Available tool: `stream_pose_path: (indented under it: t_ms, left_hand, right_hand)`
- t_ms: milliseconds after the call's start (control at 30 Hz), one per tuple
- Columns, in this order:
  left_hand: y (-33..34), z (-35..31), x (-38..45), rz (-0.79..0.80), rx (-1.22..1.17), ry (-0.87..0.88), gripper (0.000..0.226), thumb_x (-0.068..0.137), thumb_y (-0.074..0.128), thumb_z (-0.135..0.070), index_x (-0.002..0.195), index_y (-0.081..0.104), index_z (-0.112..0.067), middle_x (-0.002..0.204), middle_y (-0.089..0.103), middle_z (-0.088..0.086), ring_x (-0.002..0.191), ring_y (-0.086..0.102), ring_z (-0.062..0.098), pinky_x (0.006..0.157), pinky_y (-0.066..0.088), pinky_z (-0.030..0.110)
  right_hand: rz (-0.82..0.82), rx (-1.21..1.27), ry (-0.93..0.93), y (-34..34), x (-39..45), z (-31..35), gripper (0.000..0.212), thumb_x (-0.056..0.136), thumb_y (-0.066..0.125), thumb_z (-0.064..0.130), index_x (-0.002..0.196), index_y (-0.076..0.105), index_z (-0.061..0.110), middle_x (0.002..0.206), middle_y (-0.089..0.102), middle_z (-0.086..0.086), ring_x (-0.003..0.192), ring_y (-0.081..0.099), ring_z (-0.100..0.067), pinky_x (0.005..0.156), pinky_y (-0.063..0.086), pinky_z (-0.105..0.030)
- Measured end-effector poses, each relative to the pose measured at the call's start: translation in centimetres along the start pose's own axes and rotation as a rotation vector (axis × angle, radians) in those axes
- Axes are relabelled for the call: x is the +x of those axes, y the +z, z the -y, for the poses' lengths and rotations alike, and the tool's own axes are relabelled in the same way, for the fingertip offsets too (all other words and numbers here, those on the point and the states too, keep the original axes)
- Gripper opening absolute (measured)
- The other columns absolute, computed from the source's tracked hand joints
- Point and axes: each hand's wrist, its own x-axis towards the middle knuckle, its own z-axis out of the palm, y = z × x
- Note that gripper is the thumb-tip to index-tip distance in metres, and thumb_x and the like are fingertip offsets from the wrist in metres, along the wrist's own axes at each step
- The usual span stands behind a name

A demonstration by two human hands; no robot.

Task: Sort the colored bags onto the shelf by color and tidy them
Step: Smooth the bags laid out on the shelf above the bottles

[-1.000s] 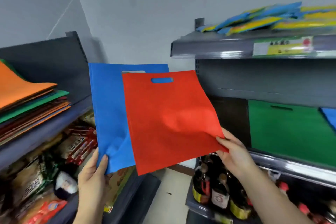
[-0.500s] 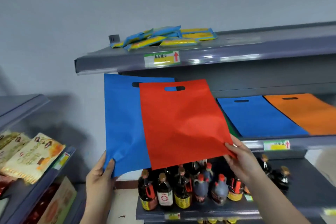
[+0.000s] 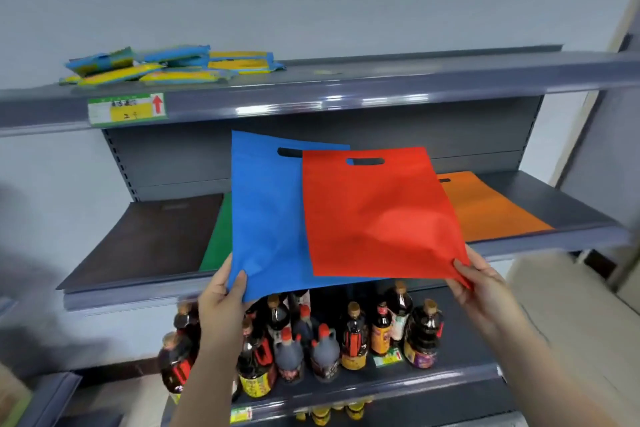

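Grey metal shelves (image 3: 346, 97) stand against a pale wall. On the middle shelf (image 3: 554, 208) lie flat cloth bags side by side: a dark brown bag (image 3: 149, 239) at the left, a green bag (image 3: 218, 239) just beside it, and an orange bag (image 3: 485, 208) farther to the right.

A person holds two more flat cloth bags up in front of that shelf. The left hand (image 3: 221, 298) pinches the bottom corner of a bright blue bag (image 3: 266, 218), thumb on the front and fingers behind. The right hand (image 3: 478, 284) pinches the bottom right corner of a red bag (image 3: 377, 218). The red bag lies over the right part of the blue one, and both have a cut-out slot for a handle near the top.

Yellow and blue flat packets (image 3: 173, 66) sit in a loose pile on the top shelf. Dark sauce bottles (image 3: 346, 340) with red and tan caps stand close together on the bottom shelf. A green and yellow price tag (image 3: 126, 109) with a red arrow is stuck on the top shelf's front edge.
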Motion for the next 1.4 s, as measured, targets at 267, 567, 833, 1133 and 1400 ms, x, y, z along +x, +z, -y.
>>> stream_pose_path:
  t_ms: [267,567,833,1133,1400]
  left_hand:
    - [9.0,1.2,1.2,0.020,-0.007,-0.066,0.044,0.096,0.044,0.002,0.119,0.055,-0.033,0.114,0.065,-0.010,0.107,0.063,0.017,0.092,0.052,0.044]
    - [16.1,3.8,5.2,-0.063,-0.044,-0.147,0.044,0.095,0.043,0.008,0.132,0.053,-0.014,0.120,0.060,0.002,0.104,0.059,0.024,0.067,0.058,0.025]
    - [19.3,6.1,8.7,-0.037,0.067,-0.243,0.046,0.092,0.045,0.010,0.117,0.057,-0.026,0.115,0.059,0.003,0.100,0.058,0.027,0.060,0.058,0.028]
    - [20.1,6.0,9.0,-0.048,0.940,0.012,0.039,0.086,0.056,0.005,0.124,0.052,0.005,0.118,0.057,0.022,0.097,0.054,0.033,0.077,0.039,0.031]
    - [32.3,4.9,6.5,0.094,0.353,-0.241,0.034,0.100,0.038,-0.035,0.116,0.056,-0.012,0.101,0.066,0.004,0.098,0.064,0.023,0.077,0.050,0.034]
  right_hand:
    - [-0.055,0.054,-0.091,-7.0,2.8,6.6,0.047,0.037,0.072,0.013,0.083,0.078,0.019,0.092,0.074,0.001,0.080,0.071,-0.009,0.062,0.055,-0.017]
    - [-0.085,0.100,-0.170,-10.0,9.6,10.2,0.046,0.033,0.070,0.010,0.077,0.079,0.020,0.093,0.074,0.003,0.086,0.070,-0.007,0.066,0.054,-0.014]
    - [-0.030,0.062,-0.115,-9.6,17.0,11.0,0.049,0.035,0.072,0.013,0.083,0.079,0.021,0.098,0.073,0.000,0.089,0.070,-0.011,0.066,0.055,-0.018]
    - [0.035,0.092,-0.051,-10.7,21.6,10.6,0.050,0.041,0.076,0.013,0.091,0.077,0.018,0.099,0.073,-0.001,0.089,0.070,-0.011,0.064,0.055,-0.018]
    - [0.075,-0.084,0.023,-14.6,24.4,14.1,0.036,0.089,0.045,-0.001,0.119,0.060,0.011,0.102,0.072,0.000,0.083,0.070,-0.010,0.065,0.058,-0.021]
